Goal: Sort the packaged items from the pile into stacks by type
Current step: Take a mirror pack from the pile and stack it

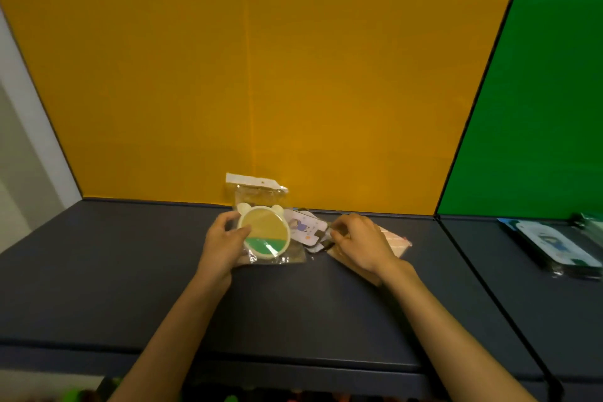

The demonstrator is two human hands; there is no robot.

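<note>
From the head camera, both bare forearms reached forward over the dark surface toward a small pile of packaged items lying close to the yellow back panel. The left hand held a round mirror with bear ears, sealed in a clear bag whose white header stood up toward the panel; the thumb lay across the mirror's left rim and the other fingers curled behind the bag's left edge, so the hand gripped the package, tilting its face toward the camera, its lower edge at or just above the surface. The right hand rested palm down on the right part of the pile, its fingers bent and pinching the edge of a white card package with a cartoon figure, which lay just beside the mirror. Under and beyond that hand a pale pink package showed, mostly covered by the knuckles and wrist. Well apart, on the neighbouring dark surface at the right below the green panel, lay a stack of white card packages with a similar cartoon figure, and a greenish package sat cut by the frame's edge, too blurred to identify.
</note>
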